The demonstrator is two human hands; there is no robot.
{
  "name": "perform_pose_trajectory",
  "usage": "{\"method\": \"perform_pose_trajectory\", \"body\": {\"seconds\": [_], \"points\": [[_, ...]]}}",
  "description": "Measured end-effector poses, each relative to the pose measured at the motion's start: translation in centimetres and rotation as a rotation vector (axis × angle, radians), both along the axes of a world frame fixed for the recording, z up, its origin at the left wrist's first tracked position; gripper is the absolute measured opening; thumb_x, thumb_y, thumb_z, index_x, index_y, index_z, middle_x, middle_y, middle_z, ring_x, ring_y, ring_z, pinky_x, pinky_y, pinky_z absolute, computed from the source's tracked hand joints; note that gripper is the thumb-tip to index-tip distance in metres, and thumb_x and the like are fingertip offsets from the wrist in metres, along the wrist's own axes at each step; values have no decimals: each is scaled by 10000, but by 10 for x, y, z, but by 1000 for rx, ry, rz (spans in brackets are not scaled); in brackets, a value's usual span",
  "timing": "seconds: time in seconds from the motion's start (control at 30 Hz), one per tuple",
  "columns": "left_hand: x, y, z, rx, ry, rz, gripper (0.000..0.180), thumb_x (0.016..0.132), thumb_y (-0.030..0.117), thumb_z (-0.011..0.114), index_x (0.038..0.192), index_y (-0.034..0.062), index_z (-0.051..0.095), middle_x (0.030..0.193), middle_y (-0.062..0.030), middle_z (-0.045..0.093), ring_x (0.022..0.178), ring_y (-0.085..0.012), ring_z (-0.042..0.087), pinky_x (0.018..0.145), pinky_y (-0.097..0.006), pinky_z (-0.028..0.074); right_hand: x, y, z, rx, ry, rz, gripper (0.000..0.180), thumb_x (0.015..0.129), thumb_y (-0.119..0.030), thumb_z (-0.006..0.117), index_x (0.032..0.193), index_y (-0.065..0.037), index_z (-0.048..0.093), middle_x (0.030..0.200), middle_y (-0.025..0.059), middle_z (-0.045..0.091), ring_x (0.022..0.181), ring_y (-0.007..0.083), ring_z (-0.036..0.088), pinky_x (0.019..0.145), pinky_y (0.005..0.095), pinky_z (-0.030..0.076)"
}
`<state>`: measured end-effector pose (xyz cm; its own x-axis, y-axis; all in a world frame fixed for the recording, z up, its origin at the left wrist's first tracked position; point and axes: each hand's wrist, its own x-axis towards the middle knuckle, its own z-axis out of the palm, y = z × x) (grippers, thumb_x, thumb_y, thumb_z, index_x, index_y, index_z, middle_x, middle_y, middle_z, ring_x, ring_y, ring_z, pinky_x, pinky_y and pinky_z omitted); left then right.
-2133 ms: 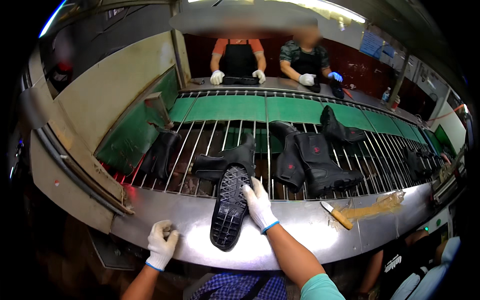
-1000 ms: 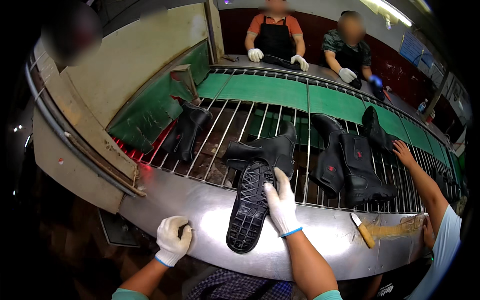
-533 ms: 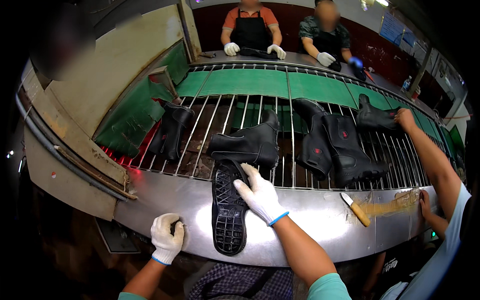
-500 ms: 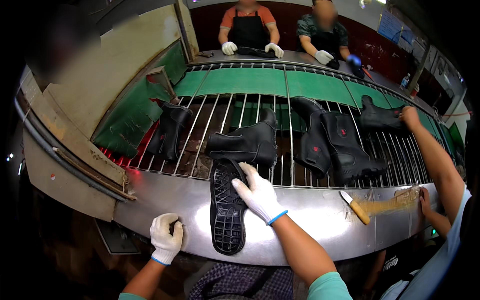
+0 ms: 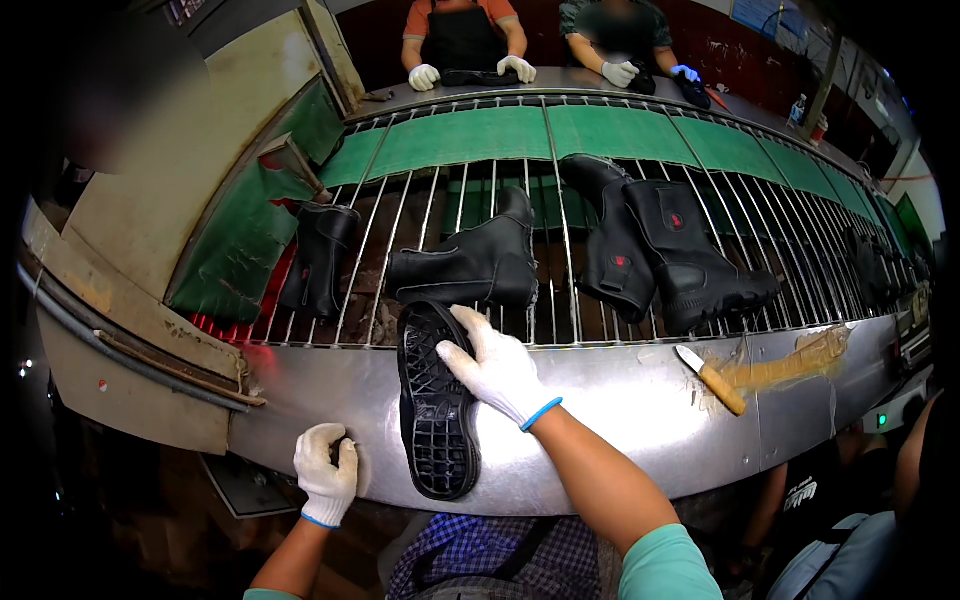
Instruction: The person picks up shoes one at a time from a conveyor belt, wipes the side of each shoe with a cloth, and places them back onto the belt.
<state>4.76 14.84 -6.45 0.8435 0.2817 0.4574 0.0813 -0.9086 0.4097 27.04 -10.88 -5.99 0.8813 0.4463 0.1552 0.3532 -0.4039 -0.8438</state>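
The black shoe sole (image 5: 438,408) lay lengthwise on the metal counter (image 5: 600,440), in front of the person, with its gridded face up. Its far end reached the edge of the barred rack (image 5: 562,230); whether that end was raised could not be told. The right hand (image 5: 497,372), in a white glove with a blue cuff edge, was pinching the sole's right rim, the thumb over the inner side and the fingers along the outer side. The left hand (image 5: 325,472), gloved alike, was at the counter's near edge, left of the sole and apart from it, its fingers loosely curled; whether they held anything could not be made out.

Just beyond the sole, a black boot (image 5: 472,262) lay on its side across the bars. Another dark boot (image 5: 322,262) was farther left, near a torn green flap (image 5: 230,245). To the right, two boots with small red marks, a rear one (image 5: 612,262) and a front one (image 5: 690,262), lay side by side. A knife (image 5: 711,380) with a wooden handle rested on the counter, right of the right hand, beside a brown taped patch (image 5: 790,364). Across the rack, two co-workers stood, one in orange sleeves (image 5: 415,52).
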Motion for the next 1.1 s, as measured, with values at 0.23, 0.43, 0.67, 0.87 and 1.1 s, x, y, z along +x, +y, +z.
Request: {"method": "perform_pose_trajectory", "body": {"seconds": [0.23,0.43,0.67,0.87,1.1], "points": [[2,-1,0,26,-10,-27,163,852,65,748,1013,41,732,1023,-148,733,938,-375,682,848,-476,556,-1,0,3,-2,49,-7,688,1024,-536,647,1552,-115,514,1197,296,758,1088,492,742,989,536,586],[7,-3,14,58,-33,-37,148,857,96,751,995,42,747,1004,-150,754,928,-378,710,859,-477,576,-2,0,1,49,-38,-35,633,1005,-379,716,1539,-80,556,1410,257,693,1250,427,708,1089,477,558],[0,-2,12,9,-48,3,154,839,115,755,981,54,751,998,-142,760,926,-379,718,843,-479,583,-6,6,-3,157,-115,-49,705,948,-195,763,1591,-65,504,1393,197,655,1138,316,704,1004,415,583],[0,-4,16,-11,-58,-4,133,845,128,752,954,53,750,985,-130,769,928,-372,728,852,-477,583,-3,3,-6,158,-192,-42,563,942,-129,757,1480,-73,603,1384,187,670,1103,343,730,940,405,611],[-1,-2,14,-17,-56,-2,118,846,131,752,940,60,749,984,-113,775,927,-361,732,855,-472,584,-5,5,-4,177,-150,-27,441,942,-120,749,1372,-47,683,1347,185,701,1157,367,714,1018,412,580]]}}
